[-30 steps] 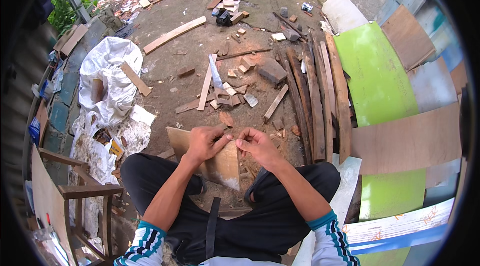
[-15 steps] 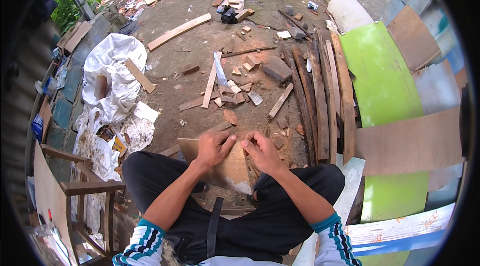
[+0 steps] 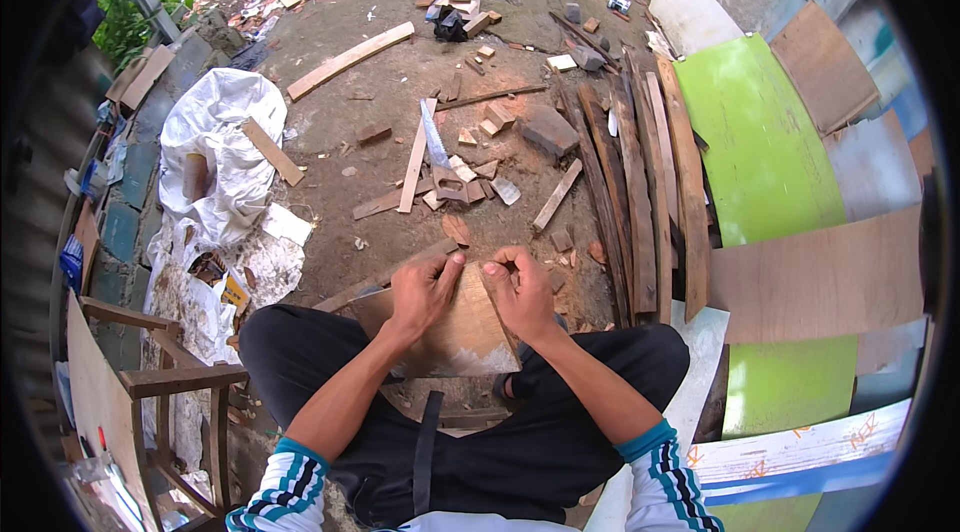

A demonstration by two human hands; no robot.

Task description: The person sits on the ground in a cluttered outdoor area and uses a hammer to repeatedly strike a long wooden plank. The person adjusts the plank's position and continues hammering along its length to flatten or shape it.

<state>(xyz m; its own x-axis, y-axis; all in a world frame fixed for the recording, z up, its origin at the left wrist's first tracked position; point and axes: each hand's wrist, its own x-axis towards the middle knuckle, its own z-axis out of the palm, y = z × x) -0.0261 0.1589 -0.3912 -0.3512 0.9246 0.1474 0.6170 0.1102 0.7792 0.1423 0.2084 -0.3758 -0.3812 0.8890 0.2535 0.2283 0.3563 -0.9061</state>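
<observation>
A thin brown wooden board stands tilted between my knees, pale and scuffed along its lower edge. My left hand is closed over its top edge, thumb up and fingers wrapped on the board. At the upper right corner my right hand is closed too, with the thumb and curled fingers pinching the edge. Whether anything small sits between those fingers is hidden. Beyond the hands, a handsaw with a wooden handle rests on scrap wood, near a brown leaf.
Long dark planks lie to the right, beside a bright green sheet and other panels. On the left are a white sack and a wooden frame. A stone block and offcuts lie ahead on the dirt ground.
The board has turned so that its lower edge lies more level. My right hand has closed nearer the board's corner, and my left hand has shifted slightly left.
</observation>
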